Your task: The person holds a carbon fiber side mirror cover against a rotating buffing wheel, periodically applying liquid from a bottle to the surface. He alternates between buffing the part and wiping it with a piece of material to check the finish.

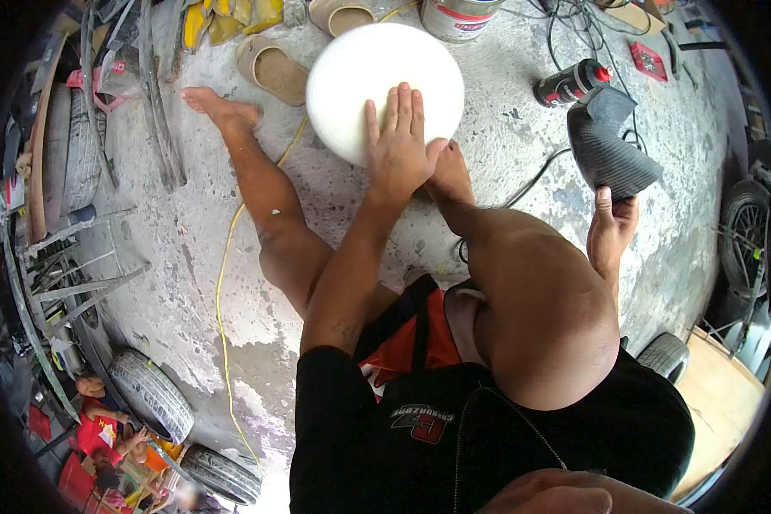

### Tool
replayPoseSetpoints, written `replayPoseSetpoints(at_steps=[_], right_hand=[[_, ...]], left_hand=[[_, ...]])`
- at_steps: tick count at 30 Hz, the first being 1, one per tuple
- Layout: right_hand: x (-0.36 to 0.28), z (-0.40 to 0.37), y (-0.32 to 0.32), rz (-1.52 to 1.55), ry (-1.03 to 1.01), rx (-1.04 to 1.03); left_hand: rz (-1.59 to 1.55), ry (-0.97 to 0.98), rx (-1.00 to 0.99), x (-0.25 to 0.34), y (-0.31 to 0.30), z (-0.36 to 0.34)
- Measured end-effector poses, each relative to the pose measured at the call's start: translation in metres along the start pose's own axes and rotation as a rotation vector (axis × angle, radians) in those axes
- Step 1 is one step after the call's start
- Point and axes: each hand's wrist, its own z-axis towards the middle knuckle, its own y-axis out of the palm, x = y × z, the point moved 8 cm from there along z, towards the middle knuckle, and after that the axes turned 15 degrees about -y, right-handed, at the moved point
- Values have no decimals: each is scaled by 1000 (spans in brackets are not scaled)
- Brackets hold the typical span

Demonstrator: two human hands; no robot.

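My left hand [398,146] lies palm down on a smooth white round disc [338,73], its fingers stretched out and the thumb near the right edge. What supports the disc is hidden beneath it. Off to the right, my right hand [610,227] pinches the lower edge of a curved, dark carbon-fibre piece [610,150], thumb on the near side. The piece is held up with its woven pattern showing. Just behind it stands a black bottle [567,83] with a red cap.
Beside the disc are tan clogs [274,70] and a paint can [461,19]. A yellow cord [223,283] crosses the concrete floor; black cables [565,26] lie at the back right. Tyres [150,394] and metal frames line the left, where other people [103,433] sit.
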Motion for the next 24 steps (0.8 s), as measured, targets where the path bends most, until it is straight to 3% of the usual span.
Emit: replayPoseSetpoints(at_steps=[8, 13, 16, 19, 21, 23, 24], right_hand=[[-1, 1, 4, 47, 2, -24], [-10, 4, 19, 111, -22, -21], [-16, 12, 33, 408, 101, 64], [-14, 17, 48, 944, 325, 68], [-26, 21, 66, 912, 463, 113], [-27, 20, 70, 1045, 473, -32], [-24, 16, 68, 1089, 516, 4]], left_hand=[[82, 36, -2, 10, 0, -2], [52, -42, 6, 3, -1, -1], [117, 43, -49, 15, 5, -16], [208, 87, -145, 31, 15, -29], [-36, 175, -63, 39, 15, -41], [-300, 177, -111, 39, 13, -53], [-363, 124, -148, 39, 11, -57]])
